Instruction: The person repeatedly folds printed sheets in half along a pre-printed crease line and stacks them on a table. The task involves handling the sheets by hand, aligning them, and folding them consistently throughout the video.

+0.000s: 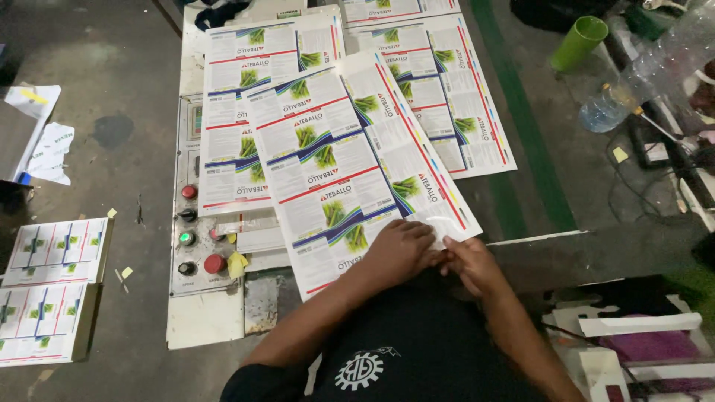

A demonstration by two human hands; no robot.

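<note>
Nearest, a person in a black shirt is leaning over the work, both arms reaching forward. The left hand is lying palm down, fingers curled, on the near edge of the top sheet, pressing it flat. The right hand is sitting just beside it, the fingertips of both hands meeting at the sheet's near right corner; whether the right fingers are pinching that corner or only touching it, I cannot tell. The sheet, printed with rows of white labels bearing green plants and red and blue stripes, is stretching away from the hands, tilted to the left. It is lying over a second sheet, with a third sheet to its right. Left of the hands, a control panel is showing red, green and black buttons. On the floor at far left, label stacks are resting. Farther off at right, a green cup and a clear bottle are lying on their sides.
</note>
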